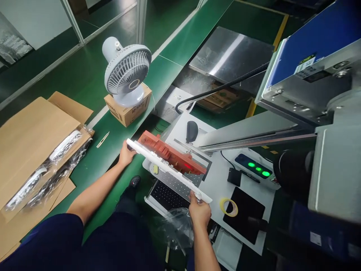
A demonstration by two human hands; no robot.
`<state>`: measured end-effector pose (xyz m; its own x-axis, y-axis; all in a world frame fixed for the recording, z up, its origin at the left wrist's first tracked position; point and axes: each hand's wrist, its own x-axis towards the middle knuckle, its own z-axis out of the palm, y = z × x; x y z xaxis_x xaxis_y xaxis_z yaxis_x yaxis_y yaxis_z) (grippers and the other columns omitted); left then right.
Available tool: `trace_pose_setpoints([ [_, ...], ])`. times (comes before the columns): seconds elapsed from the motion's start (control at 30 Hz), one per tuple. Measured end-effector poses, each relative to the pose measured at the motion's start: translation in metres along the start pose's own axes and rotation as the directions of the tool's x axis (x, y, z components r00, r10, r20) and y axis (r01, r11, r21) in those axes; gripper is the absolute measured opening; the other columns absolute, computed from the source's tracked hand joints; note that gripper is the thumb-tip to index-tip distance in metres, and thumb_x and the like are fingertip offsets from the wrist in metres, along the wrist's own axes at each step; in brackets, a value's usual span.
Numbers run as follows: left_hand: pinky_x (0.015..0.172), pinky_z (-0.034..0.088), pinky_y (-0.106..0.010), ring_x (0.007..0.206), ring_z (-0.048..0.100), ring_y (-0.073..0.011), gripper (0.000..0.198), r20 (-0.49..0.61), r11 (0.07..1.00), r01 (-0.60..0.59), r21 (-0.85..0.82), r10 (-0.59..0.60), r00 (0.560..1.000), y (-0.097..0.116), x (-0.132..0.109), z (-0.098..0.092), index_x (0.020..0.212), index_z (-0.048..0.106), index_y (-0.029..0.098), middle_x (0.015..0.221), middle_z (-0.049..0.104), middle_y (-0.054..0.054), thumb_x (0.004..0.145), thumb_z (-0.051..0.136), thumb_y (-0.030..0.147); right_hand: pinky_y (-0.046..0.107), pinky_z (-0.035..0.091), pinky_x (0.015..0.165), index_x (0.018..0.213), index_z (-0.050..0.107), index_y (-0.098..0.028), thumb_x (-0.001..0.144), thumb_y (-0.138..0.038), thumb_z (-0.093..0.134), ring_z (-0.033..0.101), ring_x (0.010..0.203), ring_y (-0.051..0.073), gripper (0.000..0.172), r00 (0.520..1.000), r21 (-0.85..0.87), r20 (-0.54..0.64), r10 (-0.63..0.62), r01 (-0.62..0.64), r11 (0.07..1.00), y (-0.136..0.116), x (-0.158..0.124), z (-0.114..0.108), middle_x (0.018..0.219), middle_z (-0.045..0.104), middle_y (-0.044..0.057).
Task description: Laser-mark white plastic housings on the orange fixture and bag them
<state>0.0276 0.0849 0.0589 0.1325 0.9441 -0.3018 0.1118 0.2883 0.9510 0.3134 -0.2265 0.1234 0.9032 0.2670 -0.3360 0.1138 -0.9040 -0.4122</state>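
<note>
A long white plastic panel [166,167] is held up on edge between my two hands, tilted across the view. My left hand [126,154] grips its far left end, fingers closed round it. My right hand [199,211] is closed on the near right end. Clips or ribs stand out along the panel's far side. Right behind it, an orange-red fixture block [172,150] lies over a perforated metal plate [180,180] on the machine's base. A red light spot shows on the block. Whether panel and block touch, I cannot tell.
A grey fan [128,71] stands on a carton [143,103] on the green bench. At left, an open cardboard box [36,131] holds bagged parts. The machine head [310,71] overhangs the right. Yellow tape [229,207], a black pad [248,218] and lit green buttons [258,169] are near it.
</note>
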Motion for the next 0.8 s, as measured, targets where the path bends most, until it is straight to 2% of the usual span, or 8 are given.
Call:
trace_pose_setpoints([
  [0.1, 0.100, 0.068, -0.048, 0.111, 0.079, -0.0294, 0.078, 0.028, 0.998, -0.028, 0.060, 0.026, 0.999, 0.019, 0.012, 0.004, 0.133, 0.057, 0.023, 0.125, 0.077, -0.008, 0.069, 0.102, 0.023, 0.054, 0.058, 0.092, 0.089, 0.082, -0.019, 0.077, -0.082, 0.063, 0.077, 0.106, 0.050, 0.067, 1.000, 0.059, -0.004, 0.020, -0.020, 0.998, -0.015, 0.009, -0.001, 0.096, 0.084, 0.026],
  [0.27, 0.101, 0.066, -0.045, 0.114, 0.078, -0.0293, 0.081, 0.054, 0.988, -0.037, 0.150, 0.029, 0.998, 0.045, 0.028, 0.014, 0.140, 0.057, 0.024, 0.135, 0.077, -0.010, 0.072, 0.101, 0.026, 0.051, 0.056, 0.095, 0.118, 0.076, -0.016, 0.079, -0.087, 0.063, 0.079, 0.109, 0.044, 0.083, 1.000, 0.162, -0.010, 0.006, -0.004, 0.987, -0.038, 0.024, -0.002, 0.093, 0.085, 0.020],
  [0.37, 0.103, 0.064, -0.047, 0.113, 0.078, -0.0319, 0.073, 0.036, 0.967, -0.013, 0.256, 0.004, 0.999, 0.053, 0.033, 0.018, 0.132, 0.059, 0.024, 0.126, 0.080, -0.010, 0.072, 0.100, 0.023, 0.047, 0.057, 0.093, 0.124, 0.074, -0.012, 0.082, -0.092, 0.061, 0.082, 0.102, 0.041, 0.092, 0.999, 0.209, -0.032, 0.006, 0.001, 0.978, -0.046, 0.037, -0.001, 0.090, 0.084, 0.020],
  [0.47, 0.104, 0.063, -0.049, 0.116, 0.078, -0.0350, 0.067, 0.044, 0.952, 0.014, 0.306, -0.029, 0.999, 0.058, 0.035, 0.019, 0.123, 0.060, 0.024, 0.121, 0.080, -0.010, 0.070, 0.100, 0.023, 0.045, 0.059, 0.089, 0.119, 0.075, -0.012, 0.082, -0.096, 0.061, 0.082, 0.099, 0.041, 0.093, 0.999, 0.211, -0.019, 0.034, -0.029, 0.977, -0.049, 0.047, -0.002, 0.088, 0.084, 0.019],
  [0.57, 0.103, 0.063, -0.049, 0.116, 0.078, -0.0352, 0.076, 0.094, 0.961, 0.044, 0.272, -0.072, 0.993, 0.059, 0.035, 0.017, 0.129, 0.055, 0.024, 0.123, 0.078, -0.011, 0.069, 0.101, 0.027, 0.044, 0.060, 0.088, 0.116, 0.077, -0.013, 0.081, -0.097, 0.062, 0.083, 0.097, 0.040, 0.093, 1.000, 0.241, 0.004, 0.021, -0.021, 0.970, -0.047, 0.051, -0.003, 0.090, 0.084, 0.019],
  [0.63, 0.106, 0.062, -0.048, 0.122, 0.076, -0.0338, 0.081, 0.153, 0.983, 0.040, 0.176, -0.068, 0.986, 0.058, 0.034, 0.015, 0.134, 0.051, 0.024, 0.128, 0.075, -0.012, 0.071, 0.101, 0.031, 0.044, 0.060, 0.087, 0.116, 0.078, -0.012, 0.080, -0.098, 0.063, 0.083, 0.095, 0.040, 0.095, 1.000, 0.261, 0.018, 0.009, -0.014, 0.965, -0.045, 0.052, -0.004, 0.090, 0.084, 0.019],
  [0.73, 0.114, 0.058, -0.044, 0.134, 0.070, -0.0310, 0.073, 0.217, 1.000, -0.001, 0.010, -0.001, 0.976, 0.053, 0.033, 0.014, 0.139, 0.050, 0.023, 0.138, 0.070, -0.013, 0.083, 0.092, 0.045, 0.043, 0.062, 0.084, 0.117, 0.080, -0.009, 0.079, -0.098, 0.064, 0.083, 0.095, 0.040, 0.098, 0.999, 0.260, 0.039, 0.014, -0.024, 0.965, -0.043, 0.052, -0.004, 0.089, 0.084, 0.020],
  [0.8, 0.114, 0.056, -0.043, 0.131, 0.070, -0.0301, 0.066, 0.194, 1.000, 0.002, 0.024, -0.007, 0.981, 0.049, 0.033, 0.015, 0.139, 0.051, 0.023, 0.138, 0.071, -0.012, 0.092, 0.084, 0.056, 0.042, 0.062, 0.082, 0.119, 0.079, -0.008, 0.079, -0.096, 0.066, 0.083, 0.094, 0.040, 0.098, 0.998, 0.278, 0.058, 0.027, -0.042, 0.960, -0.044, 0.053, -0.004, 0.091, 0.084, 0.021],
])
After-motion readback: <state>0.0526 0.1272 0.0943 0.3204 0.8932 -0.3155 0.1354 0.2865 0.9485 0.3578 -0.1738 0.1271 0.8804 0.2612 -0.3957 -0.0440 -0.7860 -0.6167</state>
